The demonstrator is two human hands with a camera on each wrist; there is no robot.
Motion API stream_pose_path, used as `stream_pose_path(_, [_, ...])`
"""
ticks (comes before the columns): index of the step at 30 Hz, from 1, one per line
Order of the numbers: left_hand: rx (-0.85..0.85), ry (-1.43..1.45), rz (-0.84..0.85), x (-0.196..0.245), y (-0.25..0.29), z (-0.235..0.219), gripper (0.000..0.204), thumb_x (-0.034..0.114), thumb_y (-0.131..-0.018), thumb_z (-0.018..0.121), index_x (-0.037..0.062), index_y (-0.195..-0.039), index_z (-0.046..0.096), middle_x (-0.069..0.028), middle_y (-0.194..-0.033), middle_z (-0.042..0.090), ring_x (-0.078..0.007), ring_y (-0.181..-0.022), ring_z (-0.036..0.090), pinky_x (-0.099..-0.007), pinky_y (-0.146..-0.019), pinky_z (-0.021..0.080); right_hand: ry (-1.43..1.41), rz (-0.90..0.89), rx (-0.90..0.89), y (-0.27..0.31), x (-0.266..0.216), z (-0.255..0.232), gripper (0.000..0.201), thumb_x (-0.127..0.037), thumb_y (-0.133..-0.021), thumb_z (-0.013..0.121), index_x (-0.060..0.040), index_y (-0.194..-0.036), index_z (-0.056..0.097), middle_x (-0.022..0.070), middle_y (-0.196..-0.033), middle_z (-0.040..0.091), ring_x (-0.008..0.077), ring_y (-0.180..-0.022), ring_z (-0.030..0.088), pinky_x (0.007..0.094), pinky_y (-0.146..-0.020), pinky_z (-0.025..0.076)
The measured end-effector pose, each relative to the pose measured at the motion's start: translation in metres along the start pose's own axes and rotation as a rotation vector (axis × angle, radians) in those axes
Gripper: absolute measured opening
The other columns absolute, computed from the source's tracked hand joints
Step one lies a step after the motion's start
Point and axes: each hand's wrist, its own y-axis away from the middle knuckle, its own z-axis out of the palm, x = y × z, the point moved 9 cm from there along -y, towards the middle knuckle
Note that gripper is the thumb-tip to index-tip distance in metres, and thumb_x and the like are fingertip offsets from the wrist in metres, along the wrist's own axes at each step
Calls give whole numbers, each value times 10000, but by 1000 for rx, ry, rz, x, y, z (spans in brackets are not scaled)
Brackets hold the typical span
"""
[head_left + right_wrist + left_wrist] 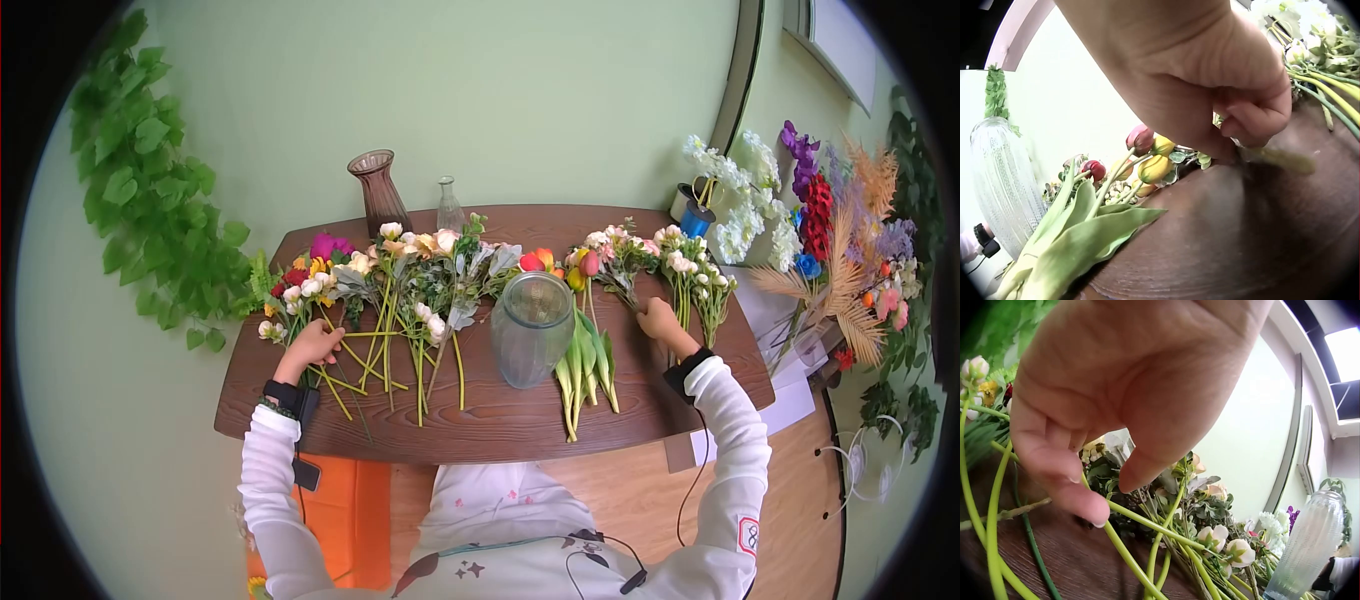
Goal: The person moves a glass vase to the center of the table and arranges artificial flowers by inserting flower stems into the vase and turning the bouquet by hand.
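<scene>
My right hand [661,322] is at the right of the table, fingers curled around a flower stem [1288,160]; its blurred cut end sticks out below them in the right wrist view. The flower head is hidden behind the hand. My left hand [314,345] hovers over crossed green stems [1125,550] at the left, thumb and fingers apart, fingertips right at one stem. White rosebuds [312,286] lie beyond it. Between the hands stands a clear ribbed glass vase [530,335]. Tulips [1154,167] with broad leaves [1085,244] lie just right of the vase.
A brown wooden table [480,425] carries flowers along its back half. A purple-tinted vase [380,195] and a small clear bottle [449,205] stand at the back. More flowers [820,230] stand off the right edge, beside a blue ribbon spool [697,218]. An orange seat [350,510] is below.
</scene>
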Motion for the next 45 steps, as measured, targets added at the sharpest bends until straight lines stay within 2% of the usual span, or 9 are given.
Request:
stream_pose_path(4, [124,-68,21,-8,-3,-11,555,302,-808,552,-106,-1135,366,-118,-763,600,-179,-565,602,-272,-465,455,-132,9,69,6,-9,-26,183,-155,-707,565,10,-781,594,213,-836,597,355,-823,572,392,-742,446])
stream_pose_path(7, [354,-207,215,8,-2,-28,697,328,-763,582,-157,-1179,304,-194,-793,591,-286,-753,595,-334,-709,454,-176,20,189,11,-10,-48,192,-154,-736,552,0,-844,586,194,-821,605,329,-806,586,379,-734,446])
stream_pose_path(14, [220,-147,146,31,7,-13,681,278,-787,562,-139,-1222,245,-177,-784,589,-216,-658,590,-304,-623,458,-139,80,284,23,-17,-80,170,-142,-754,555,-9,-856,529,196,-799,595,364,-787,571,406,-712,441])
stream_pose_path(20, [155,-100,178,32,4,-1,642,264,-795,554,-124,-1213,259,-117,-683,584,-183,-590,573,-284,-582,448,-175,59,538,26,-7,-119,184,-116,-779,520,-37,-908,414,224,-774,572,418,-757,548,479,-659,412])
stream_pose_path(24, [148,-71,205,32,-1,0,625,266,-793,561,-118,-1200,282,-92,-644,575,-165,-592,569,-272,-578,442,-261,-25,652,26,-1,-142,194,-95,-786,537,-34,-911,402,202,-752,562,393,-705,548,444,-612,417])
stream_pose_path(25, [149,-50,233,37,0,-1,621,266,-793,563,-117,-1198,289,-86,-634,571,-160,-596,567,-269,-578,440,-309,-37,655,29,-5,-149,179,-83,-805,532,-24,-923,412,177,-724,558,321,-661,563,384,-589,428])
stream_pose_path(32, [191,11,443,97,23,2,454,209,-830,542,-43,-1172,384,-45,-619,559,-121,-585,543,-245,-568,431,-712,-320,557,27,-38,-166,137,-103,-869,474,-15,-971,450,51,-699,537,112,-583,506,268,-531,405])
stream_pose_path(35, [48,140,543,137,39,22,326,173,-839,534,5,-1111,470,-15,-676,560,-81,-613,522,-221,-564,420,-1020,-276,294,44,-90,-183,146,-147,-908,406,-29,-961,475,-12,-684,489,43,-464,368,181,-421,305])
stream_pose_path(45, [-50,209,886,258,116,56,219,127,-855,501,24,-1046,537,13,-783,529,-41,-693,470,-191,-617,388,-1152,-505,100,90,-224,-209,186,-204,-925,370,-34,-946,444,10,-716,506,47,-509,405,171,-453,329])
